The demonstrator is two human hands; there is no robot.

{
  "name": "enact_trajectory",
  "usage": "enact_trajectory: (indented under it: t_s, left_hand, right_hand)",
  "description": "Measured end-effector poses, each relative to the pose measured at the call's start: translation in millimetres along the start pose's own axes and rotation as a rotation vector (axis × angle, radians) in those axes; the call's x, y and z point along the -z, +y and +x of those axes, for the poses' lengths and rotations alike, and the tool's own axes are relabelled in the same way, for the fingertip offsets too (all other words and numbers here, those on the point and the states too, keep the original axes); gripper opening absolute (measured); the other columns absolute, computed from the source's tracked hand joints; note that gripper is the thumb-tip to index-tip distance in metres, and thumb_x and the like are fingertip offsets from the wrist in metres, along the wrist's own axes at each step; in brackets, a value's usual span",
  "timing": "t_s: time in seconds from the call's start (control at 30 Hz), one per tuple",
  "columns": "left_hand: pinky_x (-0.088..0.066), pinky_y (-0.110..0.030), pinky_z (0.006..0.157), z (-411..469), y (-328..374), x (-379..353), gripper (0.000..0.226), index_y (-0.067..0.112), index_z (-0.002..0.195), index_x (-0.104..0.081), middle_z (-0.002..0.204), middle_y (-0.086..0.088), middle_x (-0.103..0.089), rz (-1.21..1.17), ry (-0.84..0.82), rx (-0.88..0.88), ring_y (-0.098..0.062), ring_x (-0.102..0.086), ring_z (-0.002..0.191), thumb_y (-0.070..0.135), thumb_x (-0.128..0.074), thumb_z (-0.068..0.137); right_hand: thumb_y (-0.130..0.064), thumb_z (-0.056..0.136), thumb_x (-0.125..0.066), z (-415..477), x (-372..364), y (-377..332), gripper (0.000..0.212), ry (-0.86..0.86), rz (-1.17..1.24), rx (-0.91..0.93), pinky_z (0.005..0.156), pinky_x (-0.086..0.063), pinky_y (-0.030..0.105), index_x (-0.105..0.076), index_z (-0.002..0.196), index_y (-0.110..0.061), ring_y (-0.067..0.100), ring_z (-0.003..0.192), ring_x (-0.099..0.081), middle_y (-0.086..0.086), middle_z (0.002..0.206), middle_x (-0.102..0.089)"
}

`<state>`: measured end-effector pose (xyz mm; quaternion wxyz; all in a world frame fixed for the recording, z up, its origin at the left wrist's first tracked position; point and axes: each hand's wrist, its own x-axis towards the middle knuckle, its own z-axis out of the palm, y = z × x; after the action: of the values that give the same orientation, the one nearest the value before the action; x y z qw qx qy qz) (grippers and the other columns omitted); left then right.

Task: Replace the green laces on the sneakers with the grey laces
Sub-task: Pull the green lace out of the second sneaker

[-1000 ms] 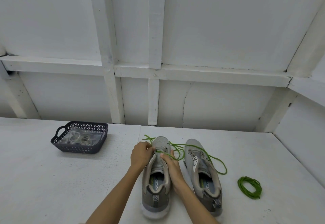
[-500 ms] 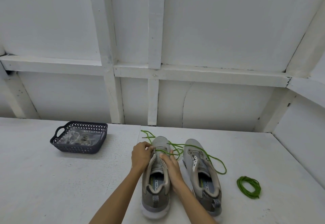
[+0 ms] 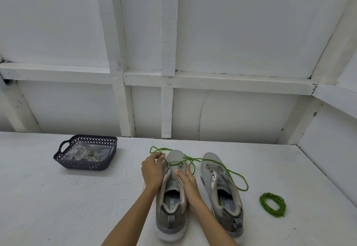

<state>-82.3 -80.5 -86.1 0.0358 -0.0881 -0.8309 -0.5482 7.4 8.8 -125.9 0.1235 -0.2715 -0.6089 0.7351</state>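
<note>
Green lace [image 3: 193, 159] runs through the far eyelets of the left sneaker [image 3: 171, 218]. Your left hand [image 3: 152, 170] pinches it there, just left of the toe, with thumb and fingertips drawn together on the strand. Your right hand [image 3: 188, 184] grips the same sneaker from its right side, thumb pressed on the eyelet row and fingers curled over the upper.

Beyond your left hand, one end of the lace loops on the bench [image 3: 58, 197], on the far side of the toe. The other end trails right, across the top of the right sneaker [image 3: 229, 220], and curves down onto the bench just beside it. That sneaker stands close by on the right, parallel to the first, with its toe pointing far.

Farther right, well apart from both hands, a coiled green lace [image 3: 272, 204] lies flat on the bench. To the far left sits a dark perforated basket [image 3: 85, 165] holding the grey laces [image 3: 85, 153] in clear wrapping; how many are inside cannot be told.

You have two sneakers, two green laces and one basket.
</note>
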Motion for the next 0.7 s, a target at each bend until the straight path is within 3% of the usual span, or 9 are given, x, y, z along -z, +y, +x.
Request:
enact_trajectory:
  t_s: [0.07,0.2,0.3,0.43,0.5,0.6,0.7]
  left_hand:
    - [-0.039,-0.028,0.070,-0.9,3.3,0.8,0.016,0.010,0.094,-0.072,0.093,-0.007,-0.073,-0.058,0.062,0.009,-0.020,-0.062,0.085,0.022,-0.061,0.094]
    - [-0.043,-0.029,0.086,3.0,-10.4,-4.0,0.028,0.009,0.113,-0.069,0.116,-0.007,-0.069,0.055,-0.191,0.077,-0.026,-0.061,0.111,0.026,-0.065,0.090]
    - [-0.040,-0.025,0.079,4.5,-12.9,-3.2,0.017,0.011,0.099,-0.073,0.105,-0.005,-0.072,0.058,-0.175,0.047,-0.024,-0.063,0.102,0.022,-0.065,0.090]
    - [-0.038,-0.027,0.072,3.6,-0.5,2.8,0.017,0.008,0.095,-0.069,0.093,-0.004,-0.070,-0.074,0.064,0.020,-0.022,-0.063,0.090,0.022,-0.059,0.095]
    - [-0.040,-0.028,0.078,5.2,-2.0,1.8,0.020,0.006,0.104,-0.068,0.103,-0.006,-0.069,-0.058,0.011,0.041,-0.022,-0.061,0.097,0.022,-0.059,0.095]
    - [-0.046,-0.033,0.090,7.6,-15.6,-2.9,0.026,0.009,0.111,-0.068,0.112,-0.004,-0.067,0.020,-0.238,0.090,-0.024,-0.061,0.108,0.025,-0.066,0.090]
    - [-0.046,-0.030,0.073,6.5,-16.5,-4.0,0.015,0.012,0.090,-0.070,0.094,-0.002,-0.070,0.040,-0.227,0.050,-0.020,-0.063,0.088,0.026,-0.064,0.091]
  right_hand:
    - [-0.030,0.095,-0.058,-0.1,0.2,-0.4,0.076,0.004,-0.022,0.013,0.105,-0.035,0.025,-0.012,0.155,-0.021,0.016,0.138,-0.036,0.001,0.157,-0.028]
    - [-0.028,0.096,-0.057,-2.4,0.5,-1.7,0.073,0.007,-0.015,0.000,0.087,-0.043,0.018,-0.014,0.155,-0.022,0.012,0.118,-0.048,0.003,0.149,-0.040]
    - [-0.028,0.096,-0.057,-1.7,1.6,-1.5,0.073,-0.001,-0.025,0.001,0.087,-0.042,0.017,-0.014,0.155,-0.022,0.010,0.117,-0.046,0.003,0.151,-0.038]
    - [-0.033,0.094,-0.059,-0.5,1.3,0.0,0.077,0.017,-0.031,-0.006,0.104,-0.035,0.025,-0.013,0.155,-0.021,0.016,0.135,-0.039,0.002,0.156,-0.030]
    - [-0.032,0.094,-0.059,-2.4,0.5,-1.5,0.077,0.018,-0.020,-0.012,0.099,-0.038,0.024,-0.013,0.155,-0.020,0.015,0.129,-0.043,0.001,0.151,-0.036]
    - [-0.028,0.095,-0.058,-2.8,-0.4,-1.6,0.076,0.015,-0.006,-0.024,0.085,-0.045,0.020,-0.013,0.155,-0.021,0.013,0.112,-0.052,-0.001,0.131,-0.048]
    - [-0.028,0.095,-0.058,-3.8,-0.2,-2.3,0.075,0.011,-0.012,-0.039,0.086,-0.046,0.021,-0.014,0.155,-0.021,0.015,0.116,-0.053,0.004,0.141,-0.048]
